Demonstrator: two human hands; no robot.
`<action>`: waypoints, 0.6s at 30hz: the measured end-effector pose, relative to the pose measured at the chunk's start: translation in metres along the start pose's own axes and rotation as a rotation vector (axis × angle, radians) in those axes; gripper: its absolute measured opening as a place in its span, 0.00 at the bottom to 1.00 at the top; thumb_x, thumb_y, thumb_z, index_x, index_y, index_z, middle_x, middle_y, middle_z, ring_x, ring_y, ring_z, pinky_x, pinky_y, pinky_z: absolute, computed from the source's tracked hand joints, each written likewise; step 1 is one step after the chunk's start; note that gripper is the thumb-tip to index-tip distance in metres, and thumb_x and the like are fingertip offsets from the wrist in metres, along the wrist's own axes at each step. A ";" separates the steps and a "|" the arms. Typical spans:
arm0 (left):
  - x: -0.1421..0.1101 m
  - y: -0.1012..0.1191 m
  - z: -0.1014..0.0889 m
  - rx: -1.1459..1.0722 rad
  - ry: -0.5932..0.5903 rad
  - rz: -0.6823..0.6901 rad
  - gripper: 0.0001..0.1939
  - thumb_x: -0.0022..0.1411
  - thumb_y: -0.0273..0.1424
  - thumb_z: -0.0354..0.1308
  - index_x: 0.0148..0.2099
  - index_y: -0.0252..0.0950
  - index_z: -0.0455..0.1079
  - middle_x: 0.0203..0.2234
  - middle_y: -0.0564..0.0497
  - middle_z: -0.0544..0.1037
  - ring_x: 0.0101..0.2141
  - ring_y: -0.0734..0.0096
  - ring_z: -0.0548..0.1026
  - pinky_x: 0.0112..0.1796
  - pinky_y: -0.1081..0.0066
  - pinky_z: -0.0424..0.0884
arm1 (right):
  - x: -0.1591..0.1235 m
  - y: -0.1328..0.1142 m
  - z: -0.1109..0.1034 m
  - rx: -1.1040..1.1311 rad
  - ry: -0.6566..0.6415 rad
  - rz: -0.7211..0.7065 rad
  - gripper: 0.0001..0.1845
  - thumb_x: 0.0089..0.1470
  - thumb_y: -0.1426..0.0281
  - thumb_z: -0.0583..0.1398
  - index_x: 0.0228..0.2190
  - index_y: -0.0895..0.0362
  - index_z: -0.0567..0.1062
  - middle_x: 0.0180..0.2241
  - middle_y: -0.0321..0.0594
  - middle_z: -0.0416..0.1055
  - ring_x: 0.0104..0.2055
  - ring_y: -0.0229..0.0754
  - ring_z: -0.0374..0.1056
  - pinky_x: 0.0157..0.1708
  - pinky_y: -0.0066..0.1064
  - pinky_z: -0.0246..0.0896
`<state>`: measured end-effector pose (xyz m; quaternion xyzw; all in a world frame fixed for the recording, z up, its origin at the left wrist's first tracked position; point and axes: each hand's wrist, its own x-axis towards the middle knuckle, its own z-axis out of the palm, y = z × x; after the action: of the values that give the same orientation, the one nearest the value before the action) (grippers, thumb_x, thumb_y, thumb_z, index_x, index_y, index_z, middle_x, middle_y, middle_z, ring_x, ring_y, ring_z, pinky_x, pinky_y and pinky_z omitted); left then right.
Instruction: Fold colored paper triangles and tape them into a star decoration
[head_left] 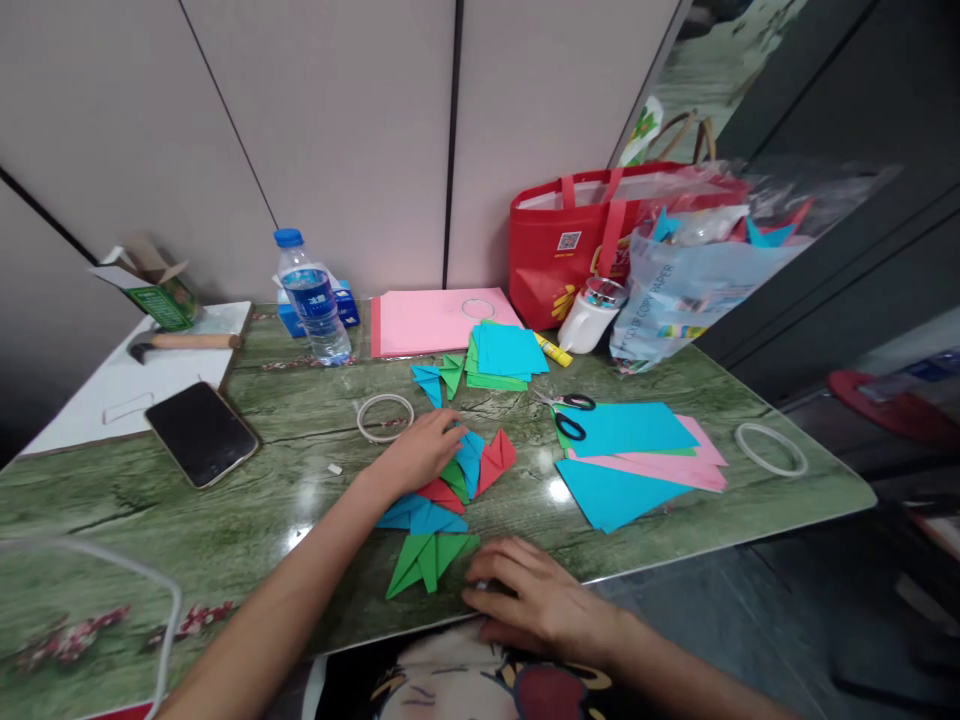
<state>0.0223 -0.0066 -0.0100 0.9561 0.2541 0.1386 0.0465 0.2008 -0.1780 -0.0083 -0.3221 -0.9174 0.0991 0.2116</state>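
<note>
Nearest to us, our patterned shirt front (450, 690) meets the table (300, 395), and a pale, blurred curved tube (171, 620) crosses the left corner. Just over the front edge is our right hand (534, 598), its grip loosely curled beside a folded green piece (424, 562); whether it has hold of something small, we cannot tell. Beyond that green piece lie a folded blue piece (424, 516) and, partly covered, more red and green ones. Our left hand (424, 450) reaches over this cluster, palm down, fingers bent at its far side beside a blue fold (472, 455) and a red fold (498, 460); its fingertips are too hidden to say how closed that grip is or whether it holds anything. We judge the work partway: these pieces are creased into shape, as are the small blue (428, 382) and green (452, 373) ones farther off, while the blue sheets (637, 425) to the right and the stack of squares (510, 350) beyond are flat and unfolded. For moving, we see bare surface left of the cluster towards the phone (201, 433), and a narrower strip between the cluster and the sheets, where the scissors (568, 412) lie with blades pointing away from us. A white ring (382, 397) limits the space just past our left hand, and at the back the bottle (315, 305), pink paper (431, 325), mug (589, 320) and red bag (555, 245) close it off.
</note>
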 end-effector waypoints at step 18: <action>-0.066 -0.036 -0.029 0.240 -0.043 -0.423 0.17 0.65 0.35 0.49 0.53 0.32 0.62 0.43 0.40 0.73 0.43 0.57 0.72 0.42 0.62 0.67 | -0.058 0.002 -0.037 0.547 -0.178 0.164 0.25 0.61 0.54 0.46 0.31 0.52 0.78 0.24 0.37 0.74 0.26 0.36 0.69 0.25 0.26 0.64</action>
<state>-0.0577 -0.0081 -0.0041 0.8829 0.4624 0.0741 -0.0342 0.2594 -0.2114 0.0054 -0.3163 -0.8426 0.3870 0.2006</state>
